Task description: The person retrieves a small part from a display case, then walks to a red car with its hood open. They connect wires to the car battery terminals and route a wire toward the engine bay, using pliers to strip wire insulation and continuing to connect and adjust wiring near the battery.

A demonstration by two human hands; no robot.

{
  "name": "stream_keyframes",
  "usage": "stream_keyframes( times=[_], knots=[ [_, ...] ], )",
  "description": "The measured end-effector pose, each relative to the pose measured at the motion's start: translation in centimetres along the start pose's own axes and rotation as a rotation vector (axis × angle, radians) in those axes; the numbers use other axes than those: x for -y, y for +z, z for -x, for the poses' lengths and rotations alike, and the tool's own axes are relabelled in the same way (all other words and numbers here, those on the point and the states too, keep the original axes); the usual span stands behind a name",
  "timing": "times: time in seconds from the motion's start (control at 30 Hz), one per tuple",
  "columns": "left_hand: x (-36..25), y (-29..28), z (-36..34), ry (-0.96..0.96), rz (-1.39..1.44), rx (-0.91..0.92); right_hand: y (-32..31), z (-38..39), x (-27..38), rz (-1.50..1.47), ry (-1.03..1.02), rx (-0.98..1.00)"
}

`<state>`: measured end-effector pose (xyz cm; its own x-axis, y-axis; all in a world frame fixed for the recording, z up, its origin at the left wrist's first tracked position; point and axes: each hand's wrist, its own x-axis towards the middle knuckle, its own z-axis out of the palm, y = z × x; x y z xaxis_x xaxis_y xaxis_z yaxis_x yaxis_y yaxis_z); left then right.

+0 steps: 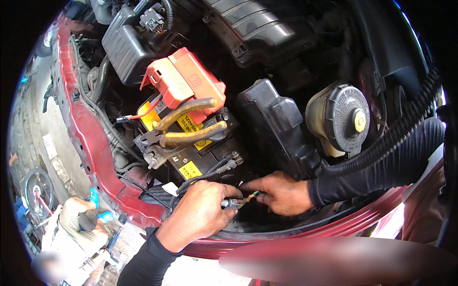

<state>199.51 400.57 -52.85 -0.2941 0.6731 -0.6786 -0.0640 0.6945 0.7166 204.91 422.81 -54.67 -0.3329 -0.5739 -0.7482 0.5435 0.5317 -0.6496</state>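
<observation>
A wire [250,197] is bridging left hand [202,209] and right hand [286,193]

Center left, yellow-handled pliers [193,136] are lying across the battery [210,158]. Lower center, the left hand is pinching a small pale piece [232,203]; just right of it, the wire is spanning the narrow gap, the right hand's fingers pinching its green end.

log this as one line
left hand: gripping small grey-white object; right hand: pinching green-ended wire; yellow-handled metal pliers: atop black battery
</observation>
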Motion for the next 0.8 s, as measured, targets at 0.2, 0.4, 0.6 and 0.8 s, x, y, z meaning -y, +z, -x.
stream_keyframes(
  times=[0.2, 0.4, 0.6, 0.8],
  knots=[
    [-0.4, 0.0, 0.6, -0.014, -0.109, -0.003, -2.7, 3.8, 1.7, 0.109, 0.147, 0.295],
    [-1.7, -0.7, 0.2, -0.062, -0.164, 0.005, -8.7, 9.8, 5.3, 0.240, 0.027, 0.369],
    [-2.2, -0.9, -0.1, 0.085, -0.297, 0.028, -11.7, 17.3, 9.9, 0.148, -0.140, 0.023],
    [-2.9, -1.3, 0.3, 0.099, -0.442, 0.017, -12.0, 29.2, 6.8, -0.270, -0.320, -0.432]
  ],
)
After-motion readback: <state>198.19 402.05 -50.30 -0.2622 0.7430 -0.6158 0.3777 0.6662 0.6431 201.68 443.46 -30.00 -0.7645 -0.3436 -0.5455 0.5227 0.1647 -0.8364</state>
